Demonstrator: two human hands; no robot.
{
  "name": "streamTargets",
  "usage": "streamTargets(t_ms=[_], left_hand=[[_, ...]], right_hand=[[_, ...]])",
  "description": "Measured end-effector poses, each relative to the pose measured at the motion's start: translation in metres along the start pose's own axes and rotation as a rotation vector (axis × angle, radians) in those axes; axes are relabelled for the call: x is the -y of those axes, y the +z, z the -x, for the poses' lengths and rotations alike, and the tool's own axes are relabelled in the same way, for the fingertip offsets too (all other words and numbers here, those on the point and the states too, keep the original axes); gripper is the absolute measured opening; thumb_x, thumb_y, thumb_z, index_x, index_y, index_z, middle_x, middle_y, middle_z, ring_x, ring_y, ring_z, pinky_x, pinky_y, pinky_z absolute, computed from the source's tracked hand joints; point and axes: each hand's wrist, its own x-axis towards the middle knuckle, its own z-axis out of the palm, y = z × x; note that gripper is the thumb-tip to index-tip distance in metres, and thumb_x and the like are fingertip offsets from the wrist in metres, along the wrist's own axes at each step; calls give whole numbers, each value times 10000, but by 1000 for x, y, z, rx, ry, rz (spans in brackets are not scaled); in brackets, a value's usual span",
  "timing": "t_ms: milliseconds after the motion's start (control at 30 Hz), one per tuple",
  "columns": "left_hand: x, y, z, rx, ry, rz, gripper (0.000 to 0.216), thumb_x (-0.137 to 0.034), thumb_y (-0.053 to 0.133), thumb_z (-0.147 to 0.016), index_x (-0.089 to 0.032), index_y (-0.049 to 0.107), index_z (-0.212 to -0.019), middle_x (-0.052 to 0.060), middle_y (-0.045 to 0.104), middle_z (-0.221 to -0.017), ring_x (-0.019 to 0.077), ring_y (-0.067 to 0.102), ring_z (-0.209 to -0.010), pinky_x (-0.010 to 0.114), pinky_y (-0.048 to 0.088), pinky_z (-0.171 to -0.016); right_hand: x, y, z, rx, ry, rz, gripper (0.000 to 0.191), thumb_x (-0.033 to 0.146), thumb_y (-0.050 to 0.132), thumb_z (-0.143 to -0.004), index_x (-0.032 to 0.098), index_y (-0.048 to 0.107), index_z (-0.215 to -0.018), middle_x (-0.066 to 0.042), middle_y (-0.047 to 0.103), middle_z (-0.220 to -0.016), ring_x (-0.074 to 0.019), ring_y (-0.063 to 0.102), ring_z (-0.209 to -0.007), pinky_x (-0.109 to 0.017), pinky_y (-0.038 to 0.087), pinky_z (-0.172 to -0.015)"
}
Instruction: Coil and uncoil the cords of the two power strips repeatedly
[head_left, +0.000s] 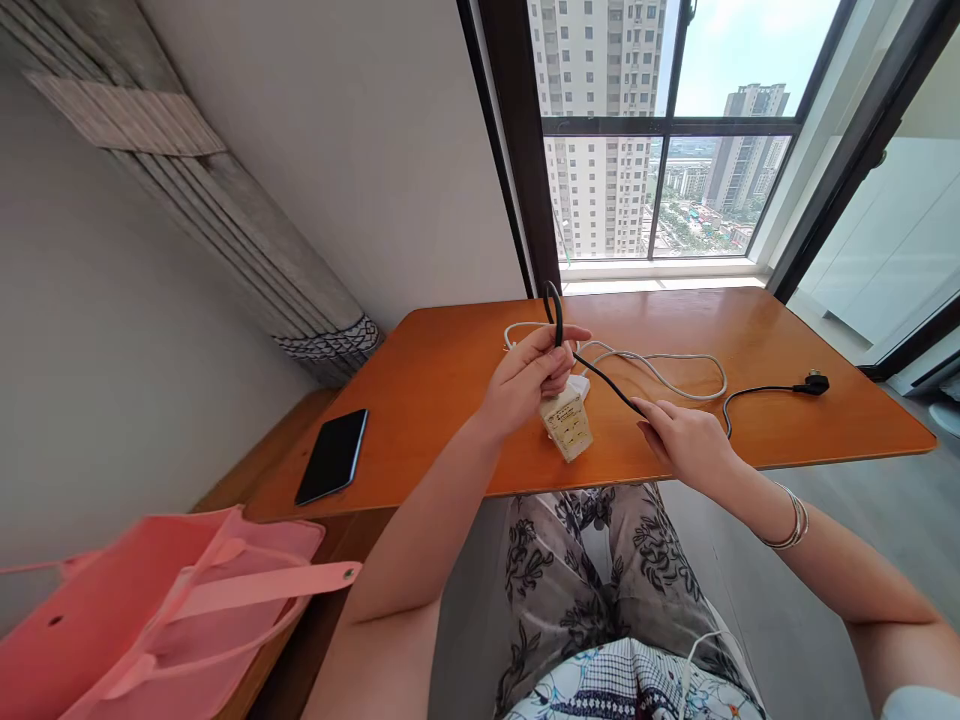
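My left hand [534, 372] pinches a looped part of a black power cord [609, 383] above the wooden table. Farther along the same cord, my right hand [681, 432] is closed on it, low over the table's front edge. The cord passes beyond my right hand to a black plug [813, 383] lying on the table. Just below my left hand is a cream-coloured block with printed labels [568, 425], perhaps a power adapter or socket; its upper end is partly hidden by my fingers. A thin white cable [694, 357] curves across the table behind both hands.
A dark-screened phone or tablet [332, 456] lies on the left of the wooden table [442, 400]. At lower left stands an open pink bag [247, 590] with straps. A window [667, 125] and tied curtain [247, 230] are behind the table.
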Motion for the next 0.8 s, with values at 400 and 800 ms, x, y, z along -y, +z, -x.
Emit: streamTargets(t_ms=[400, 800], left_hand=[[7, 44, 2, 229, 3, -236, 313, -437, 593, -916, -198, 705, -1085, 35, 625, -811, 155, 602, -764, 256, 469, -684], [10, 45, -2, 344, -154, -4, 517, -650, 609, -837, -145, 623, -951, -55, 408, -578, 63, 305, -468, 209, 219, -426]], right_hand=[[11, -51, -6, -429, -312, -20, 167, 254, 535, -999, 242, 699, -1027, 9, 567, -615, -121, 495, -581, -308, 311, -554], [-22, -58, -44, -559, -77, -295, 402, 512, 619, -915, 269, 662, -1233, -90, 612, -1116, -168, 627, -826, -300, 544, -672]])
